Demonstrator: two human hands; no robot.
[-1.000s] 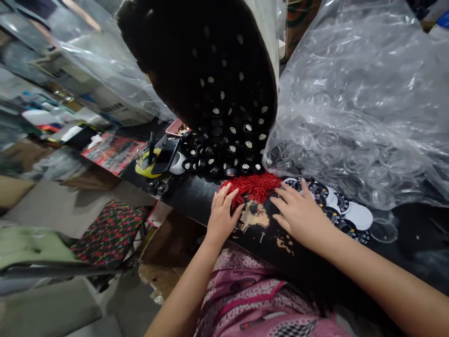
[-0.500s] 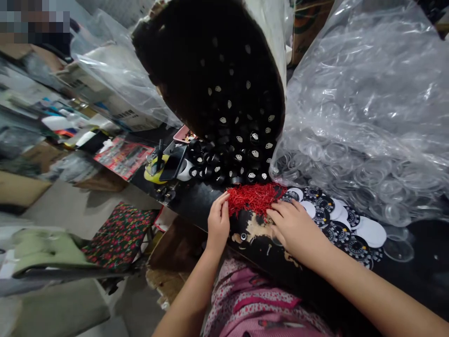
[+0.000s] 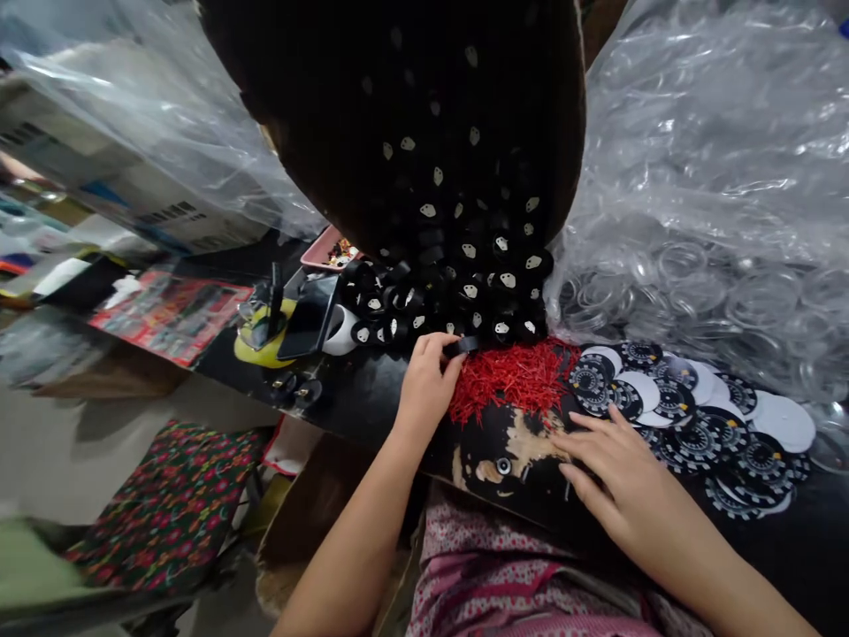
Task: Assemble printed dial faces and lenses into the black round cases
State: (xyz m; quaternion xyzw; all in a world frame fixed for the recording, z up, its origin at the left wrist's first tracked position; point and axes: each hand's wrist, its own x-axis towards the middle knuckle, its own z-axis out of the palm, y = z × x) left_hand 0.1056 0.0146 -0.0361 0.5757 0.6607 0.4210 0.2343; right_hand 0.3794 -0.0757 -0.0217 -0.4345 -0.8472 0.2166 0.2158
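Note:
Between thumb and fingers, my left hand (image 3: 430, 380) grips a small black round case (image 3: 462, 346) at the left end of the red pile. My right hand (image 3: 614, 451) has its fingers spread over the table, just below the printed dials, and holds nothing. Thin red pieces (image 3: 510, 380) lie heaped between the hands. Black-and-white round dials (image 3: 696, 438) overlap in a spread on the right. Behind the red pile, many black cases with pale tags (image 3: 468, 290) spill from a large dark container (image 3: 398, 106).
Clear plastic bags of transparent rings (image 3: 716, 221) fill the back right. Left of the cases are a phone (image 3: 310, 317), a yellow tape roll (image 3: 265, 347), a white ring-shaped piece (image 3: 340, 332) and a pink tray (image 3: 325, 248). A floral-covered seat (image 3: 176, 504) stands lower left.
My left hand has moved up to the cases and taken hold of one. My right hand has drawn away from the red pile, fingers spread. The camera view has shifted closer.

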